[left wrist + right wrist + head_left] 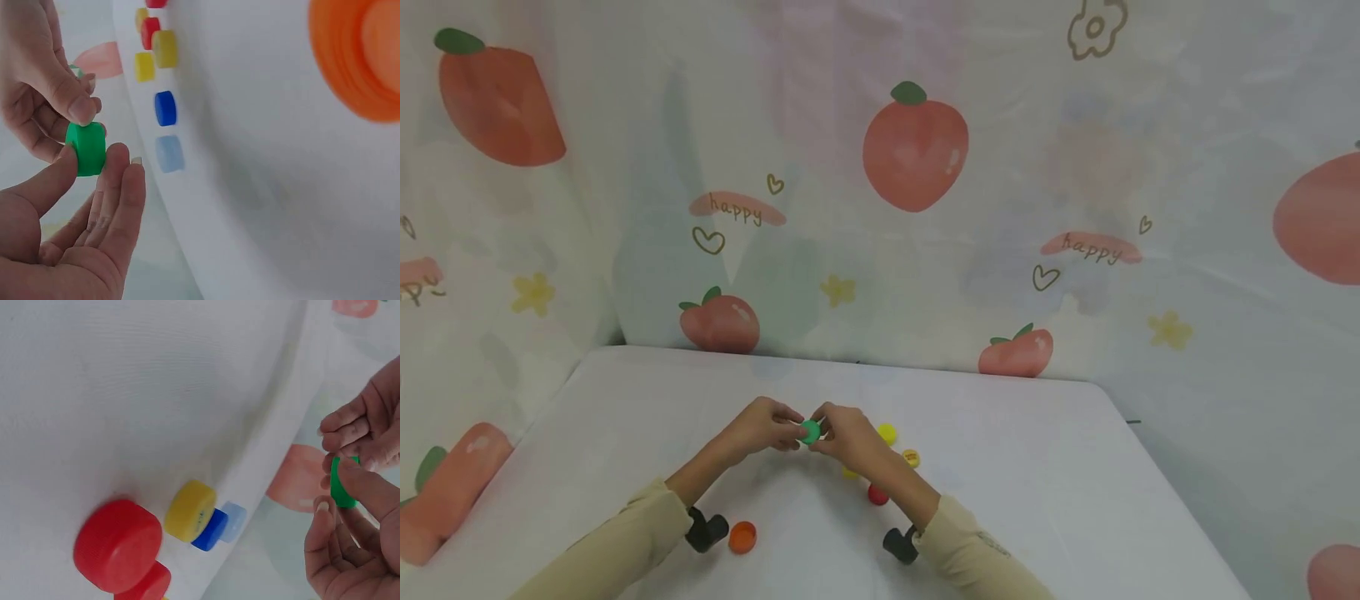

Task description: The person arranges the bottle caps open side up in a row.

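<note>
A small green bottle cap (810,432) is held up between the two hands, above the white table. The left hand (765,423) pinches it between thumb and fingertips, from below in the left wrist view. From the opposite side the right hand (850,433) grips it too; in the right wrist view the right thumb lies across the green cap (344,487). Past the right hand, a yellow bottle cap (887,433), a printed yellow cap (911,458) and a red cap (877,495) lie on the table; the right forearm partly covers the group.
An orange cap (742,537) lies hollow side up near the left forearm. A blue cap (165,109) and a pale blue cap (169,154) continue the row of caps. Black wrist cameras hang under the left sleeve (647,533) and right sleeve (962,550). Patterned cloth (917,292) stands behind the table.
</note>
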A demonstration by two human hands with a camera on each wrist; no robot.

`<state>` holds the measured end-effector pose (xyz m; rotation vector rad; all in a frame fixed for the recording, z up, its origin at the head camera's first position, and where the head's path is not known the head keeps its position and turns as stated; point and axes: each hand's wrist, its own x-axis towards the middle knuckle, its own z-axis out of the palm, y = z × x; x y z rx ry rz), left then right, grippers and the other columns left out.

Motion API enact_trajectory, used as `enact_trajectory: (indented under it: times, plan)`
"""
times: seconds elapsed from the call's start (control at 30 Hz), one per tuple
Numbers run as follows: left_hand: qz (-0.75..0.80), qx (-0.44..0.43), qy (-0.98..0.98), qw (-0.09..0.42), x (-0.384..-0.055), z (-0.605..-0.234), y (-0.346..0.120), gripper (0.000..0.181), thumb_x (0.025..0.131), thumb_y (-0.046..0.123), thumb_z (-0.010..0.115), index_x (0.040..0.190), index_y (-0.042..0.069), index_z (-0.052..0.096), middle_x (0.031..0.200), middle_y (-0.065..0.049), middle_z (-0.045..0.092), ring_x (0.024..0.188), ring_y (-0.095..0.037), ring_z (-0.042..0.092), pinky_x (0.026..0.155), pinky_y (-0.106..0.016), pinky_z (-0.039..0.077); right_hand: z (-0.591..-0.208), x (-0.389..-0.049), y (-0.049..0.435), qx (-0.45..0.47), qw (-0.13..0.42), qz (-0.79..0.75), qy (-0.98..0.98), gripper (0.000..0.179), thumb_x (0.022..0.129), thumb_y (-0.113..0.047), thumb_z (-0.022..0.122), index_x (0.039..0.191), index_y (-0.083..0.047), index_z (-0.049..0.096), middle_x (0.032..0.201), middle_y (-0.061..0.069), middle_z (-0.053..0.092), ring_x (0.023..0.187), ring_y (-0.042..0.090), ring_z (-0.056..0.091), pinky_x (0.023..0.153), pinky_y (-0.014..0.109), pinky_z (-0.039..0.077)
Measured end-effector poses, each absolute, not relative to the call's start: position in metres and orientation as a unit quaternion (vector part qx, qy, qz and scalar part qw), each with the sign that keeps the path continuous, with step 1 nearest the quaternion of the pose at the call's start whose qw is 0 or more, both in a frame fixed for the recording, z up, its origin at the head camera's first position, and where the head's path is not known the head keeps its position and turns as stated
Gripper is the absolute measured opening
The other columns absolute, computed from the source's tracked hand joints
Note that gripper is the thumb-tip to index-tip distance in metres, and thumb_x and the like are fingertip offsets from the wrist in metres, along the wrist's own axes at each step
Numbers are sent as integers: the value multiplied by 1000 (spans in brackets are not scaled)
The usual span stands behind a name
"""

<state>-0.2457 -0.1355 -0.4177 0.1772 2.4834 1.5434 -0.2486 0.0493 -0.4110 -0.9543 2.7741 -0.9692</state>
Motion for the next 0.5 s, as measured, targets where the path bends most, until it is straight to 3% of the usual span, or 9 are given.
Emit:
enact_trajectory:
  times: [0.23, 0.5]
  plan:
    - [559, 116, 814, 105, -229, -403, -137, 28, 85, 19, 71, 103, -3, 66, 88, -7, 68, 83, -27, 66, 77, -36, 54, -394, -239, 65, -313, 44, -385, 867, 34, 88, -23, 69, 113, -1, 63, 86, -4, 65, 74, 7, 61, 67, 22, 50]
    - [574, 149, 800, 95, -205, -390, -133, 26, 86, 20, 70, 100, 1, 59, 94, -10, 67, 82, -26, 66, 76, -36, 54, -381, -224, 74, -303, 63, -425, 850, 22, 88, -21, 68, 106, -7, 65, 92, 0, 66, 75, 14, 65, 66, 23, 52]
